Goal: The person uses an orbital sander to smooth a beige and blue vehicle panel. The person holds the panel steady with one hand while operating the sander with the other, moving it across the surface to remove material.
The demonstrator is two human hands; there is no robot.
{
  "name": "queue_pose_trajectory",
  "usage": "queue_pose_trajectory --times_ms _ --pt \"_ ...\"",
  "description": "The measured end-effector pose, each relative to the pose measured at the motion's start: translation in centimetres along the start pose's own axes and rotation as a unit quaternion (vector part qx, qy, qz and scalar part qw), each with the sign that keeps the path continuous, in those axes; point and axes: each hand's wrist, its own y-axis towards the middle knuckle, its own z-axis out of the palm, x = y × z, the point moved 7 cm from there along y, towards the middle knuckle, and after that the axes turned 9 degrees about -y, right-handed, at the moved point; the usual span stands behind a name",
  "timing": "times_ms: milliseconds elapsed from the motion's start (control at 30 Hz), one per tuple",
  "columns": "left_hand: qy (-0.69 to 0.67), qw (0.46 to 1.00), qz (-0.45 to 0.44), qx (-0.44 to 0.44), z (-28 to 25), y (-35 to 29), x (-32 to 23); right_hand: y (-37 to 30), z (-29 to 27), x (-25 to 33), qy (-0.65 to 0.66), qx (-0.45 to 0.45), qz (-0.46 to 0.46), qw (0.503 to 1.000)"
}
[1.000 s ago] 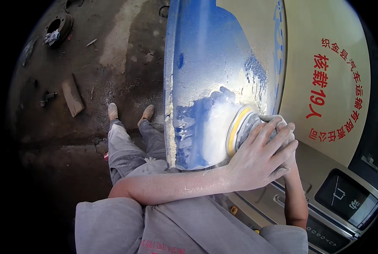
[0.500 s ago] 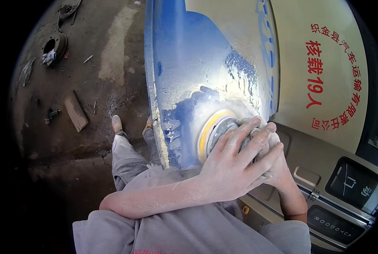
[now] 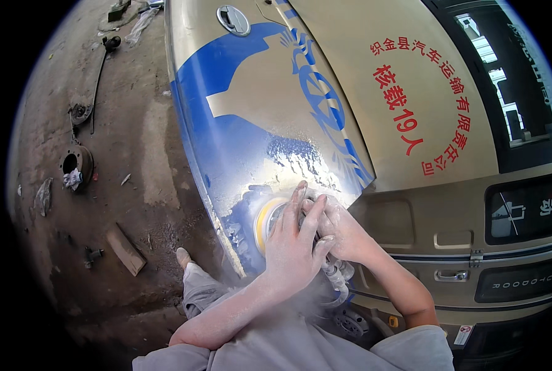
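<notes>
A round sander with a yellow-edged pad (image 3: 262,224) is pressed to the lower part of a blue and gold vehicle panel (image 3: 205,151). My left hand (image 3: 293,250), coated in pale dust, is wrapped over the sander's body. Beyond it, my right hand (image 3: 341,227) grips the same tool from the other side, its fingers partly hidden. Under my hands a hose fitting (image 3: 338,275) hangs from the sander. Patches of cream filler and scuffed paint surround the pad. White dust hangs around the tool.
On the right stands the gold vehicle body (image 3: 424,93) with red lettering and a door handle (image 3: 452,276). A wooden board (image 3: 126,249), a brake drum (image 3: 77,162) and metal parts lie on the dirty floor to the left. My shoe (image 3: 182,257) shows below the panel.
My view has swung, showing more of the panel's upper part and its round handle. The sander, in both hands, stays against the panel's lower area. The hose fitting now shows.
</notes>
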Motion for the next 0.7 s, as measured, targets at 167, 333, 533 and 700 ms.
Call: queue_pose_trajectory --times_ms 167,333,533,700 --pt "0.022 0.998 0.008 0.051 4.4 1.9 0.3 -3.8 0.2 -5.1 0.224 -0.138 0.181 0.948" --pt "0.001 0.996 -0.024 0.082 4.8 1.0 1.0 -7.7 1.8 -3.3 0.215 -0.201 0.14 0.945" --pt "0.022 0.996 -0.021 0.089 0.7 1.7 -0.4 -6.4 1.5 1.8 -0.114 -0.161 0.015 0.98" --pt "-0.004 0.997 -0.045 0.059 -3.8 1.4 -0.9 -4.6 1.3 -0.9 -0.17 -0.114 -0.025 0.979"
